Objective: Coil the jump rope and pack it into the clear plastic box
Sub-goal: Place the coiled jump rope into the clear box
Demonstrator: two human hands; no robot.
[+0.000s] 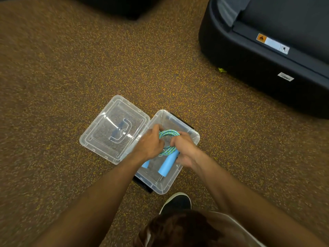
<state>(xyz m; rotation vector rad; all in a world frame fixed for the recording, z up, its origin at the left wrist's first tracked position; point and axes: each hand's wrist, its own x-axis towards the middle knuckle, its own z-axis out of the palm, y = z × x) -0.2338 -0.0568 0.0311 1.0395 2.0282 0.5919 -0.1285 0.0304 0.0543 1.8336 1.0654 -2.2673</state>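
The clear plastic box (193,135) stands open on the speckled floor. Inside it lies the jump rope (169,133), a coil of blue-green braided cord with light blue handles. One handle (167,164) points toward me; the end of the other handle (146,164) shows under my left wrist. My left hand (150,144) grips the left side of the coil inside the box. My right hand (184,149) grips the right side of the coil, near the top of the long handle. Both hands hide part of the cord.
The box's clear lid (114,129) lies flat on the floor, touching the box's left side. A large black machine base (263,65) fills the upper right. My dark shoe (178,202) stands just below the box. A dark object (142,184) lies under the box's near corner.
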